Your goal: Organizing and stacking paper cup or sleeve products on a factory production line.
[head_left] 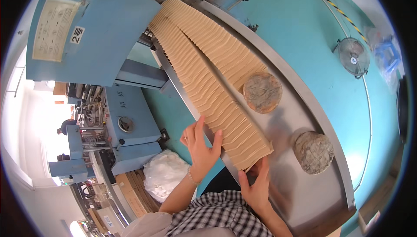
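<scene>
Two rows of pleated tan filter paper [221, 111] run side by side down a metal tray table [286, 185] toward me. The left row comes nearer to me than the right one. My left hand [202, 148] is open beside the left row, with its fingers apart and fingertips at the row's left edge. At the row's near end, my right hand [257, 189] has its thumb and fingers around the end pleats; some fingers are hidden. A round, stone-like weight [262, 92] rests against the near end of the right row. Another such weight [313, 152] sits farther right on the tray.
A raised metal rim [312, 102] borders the tray's right side. At the far left stands a blue machine [95, 28], where the pleated rows begin. A white plastic bag [166, 174] and cardboard [130, 193] lie left of me. A floor fan [352, 57] stands at right.
</scene>
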`<action>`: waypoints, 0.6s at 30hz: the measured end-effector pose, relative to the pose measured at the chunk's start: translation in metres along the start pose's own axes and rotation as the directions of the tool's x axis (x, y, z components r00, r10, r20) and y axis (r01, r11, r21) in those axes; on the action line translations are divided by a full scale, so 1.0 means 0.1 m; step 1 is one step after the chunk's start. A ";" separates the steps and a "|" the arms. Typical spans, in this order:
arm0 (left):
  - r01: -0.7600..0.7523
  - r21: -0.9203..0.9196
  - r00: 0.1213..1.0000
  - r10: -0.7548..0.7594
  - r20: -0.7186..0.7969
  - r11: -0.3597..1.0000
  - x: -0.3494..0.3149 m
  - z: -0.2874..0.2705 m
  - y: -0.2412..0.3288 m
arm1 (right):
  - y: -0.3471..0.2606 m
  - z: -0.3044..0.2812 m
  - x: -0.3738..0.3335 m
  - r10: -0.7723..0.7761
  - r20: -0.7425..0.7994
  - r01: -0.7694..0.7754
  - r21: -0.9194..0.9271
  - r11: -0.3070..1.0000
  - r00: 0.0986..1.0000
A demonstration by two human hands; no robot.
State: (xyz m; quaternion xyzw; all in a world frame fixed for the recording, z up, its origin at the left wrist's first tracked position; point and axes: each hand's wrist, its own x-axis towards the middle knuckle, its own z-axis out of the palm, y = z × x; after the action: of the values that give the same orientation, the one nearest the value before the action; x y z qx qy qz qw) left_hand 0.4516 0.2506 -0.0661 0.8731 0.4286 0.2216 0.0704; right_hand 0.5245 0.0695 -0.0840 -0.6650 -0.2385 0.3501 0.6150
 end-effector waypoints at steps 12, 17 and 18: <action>-0.141 -0.028 0.980 0.135 -0.145 0.990 -0.05 0.03 -0.10 | 0.00 0.05 -0.07 -0.019 -0.065 0.010 -0.132 0.991 0.998; -0.203 -0.157 0.967 0.173 -0.188 0.967 0.02 0.02 -0.10 | 0.02 0.10 -0.09 -0.096 -0.128 0.059 -0.265 0.962 0.987; -0.225 -0.171 0.966 0.196 -0.171 0.959 0.03 0.00 -0.09 | 0.04 0.12 -0.09 -0.103 -0.137 0.062 -0.277 0.959 0.985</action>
State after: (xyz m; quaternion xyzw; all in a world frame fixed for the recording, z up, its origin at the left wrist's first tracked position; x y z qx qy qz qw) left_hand 0.4470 0.2586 -0.0681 0.8837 0.3140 0.3335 0.0963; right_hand 0.5096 0.0703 -0.0867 -0.7570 -0.2648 0.2369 0.5484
